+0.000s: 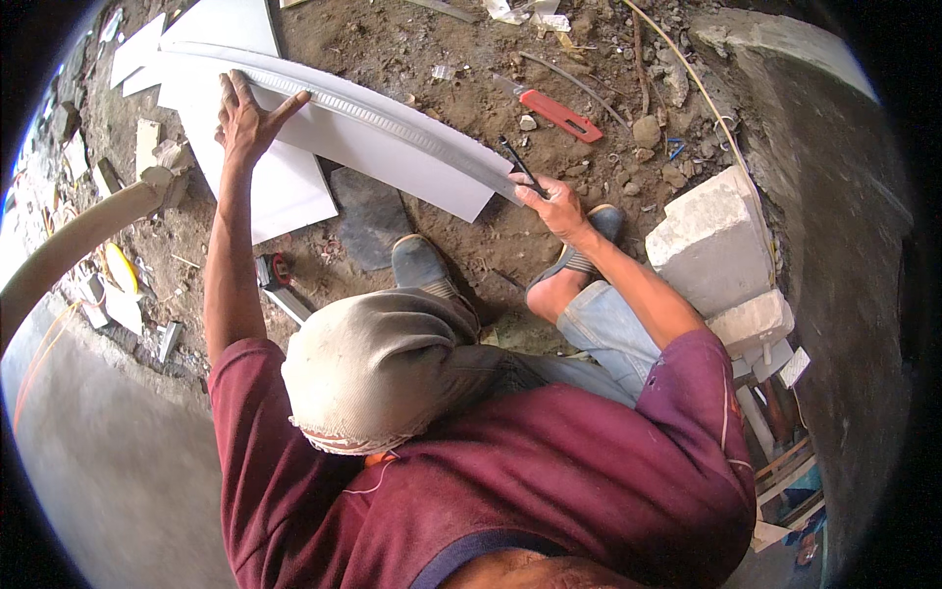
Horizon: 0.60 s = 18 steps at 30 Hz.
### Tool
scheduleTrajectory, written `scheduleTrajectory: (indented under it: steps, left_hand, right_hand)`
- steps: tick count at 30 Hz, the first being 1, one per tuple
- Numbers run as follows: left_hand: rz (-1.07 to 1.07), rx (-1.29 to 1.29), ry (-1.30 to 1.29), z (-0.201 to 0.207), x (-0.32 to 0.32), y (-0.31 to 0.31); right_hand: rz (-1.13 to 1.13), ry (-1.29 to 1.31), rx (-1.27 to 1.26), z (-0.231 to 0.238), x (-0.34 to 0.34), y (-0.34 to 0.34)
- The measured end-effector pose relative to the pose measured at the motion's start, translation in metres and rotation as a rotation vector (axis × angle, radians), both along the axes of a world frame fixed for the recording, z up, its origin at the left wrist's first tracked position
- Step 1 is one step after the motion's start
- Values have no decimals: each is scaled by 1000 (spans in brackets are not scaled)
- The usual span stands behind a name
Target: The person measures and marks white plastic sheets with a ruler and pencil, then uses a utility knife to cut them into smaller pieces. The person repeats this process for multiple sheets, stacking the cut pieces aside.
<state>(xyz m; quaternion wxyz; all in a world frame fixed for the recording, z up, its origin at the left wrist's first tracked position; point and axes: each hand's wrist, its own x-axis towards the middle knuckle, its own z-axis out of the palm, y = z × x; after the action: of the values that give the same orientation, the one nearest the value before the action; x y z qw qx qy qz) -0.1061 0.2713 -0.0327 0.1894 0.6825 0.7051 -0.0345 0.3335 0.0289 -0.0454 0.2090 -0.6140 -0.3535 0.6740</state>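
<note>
A long white panel (392, 157) lies across the dirt in front of me, with a silver-grey strip (392, 123) marked by a row of slots or ridges along its length. My left hand (247, 120) presses on the panel and the strip near the left end, fingers and thumb spread. At the strip's right end, my right hand (555, 208) is closed around a slim black pencil or pen (525, 169). Its fingers also touch the end of the strip. Beyond the strip rests a red utility knife (559, 114), nearer to my right hand.
More white sheets (280, 191) lie at the left, partly under the panel. A tape measure (275, 270) sits by my left knee. Concrete blocks (711, 236) stand at the right, near a long cable (716, 113). A thick curved pipe (98, 221) reaches in from the left. Stones and scraps litter the dirt.
</note>
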Motion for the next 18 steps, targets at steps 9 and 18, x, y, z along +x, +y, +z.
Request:
scheduleTrajectory:
  steps: [9, 18]
  left_hand:
    - [-2, 19, -8, -3, -1, -1]
    - [-8, 15, 21, -7, -9, -7]
  right_hand:
    - [26, -54, 54, 1, 0, 2]
    - [26, -63, 80, 20, -6, 4]
